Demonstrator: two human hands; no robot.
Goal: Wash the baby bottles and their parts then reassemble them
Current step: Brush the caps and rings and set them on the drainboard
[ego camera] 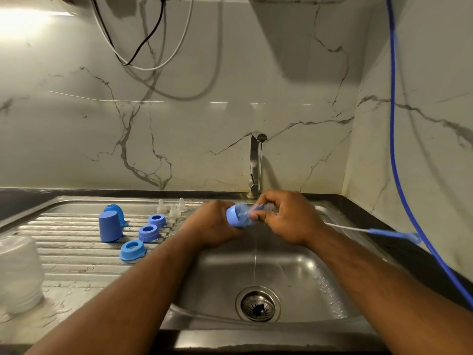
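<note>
Bottle (239, 218), clear with a blue base, lies sideways over the sink (307, 265) below the tap (254, 165). My left grip (212, 224) wraps it; my right grip (289, 219) pinches the brush (394, 233) at its mouth. On the drainboard (64, 257) I count three blue rings (132, 249), two blue caps (110, 226) and three clear nipples (175, 210).

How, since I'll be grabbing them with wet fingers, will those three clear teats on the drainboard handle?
The teats look like thin translucent silicone, so probably soft, squashy and very light. They stand on a wet-looking ribbed drainboard, so likely slippery. Tall on small bases, they may tip if nudged.
</note>
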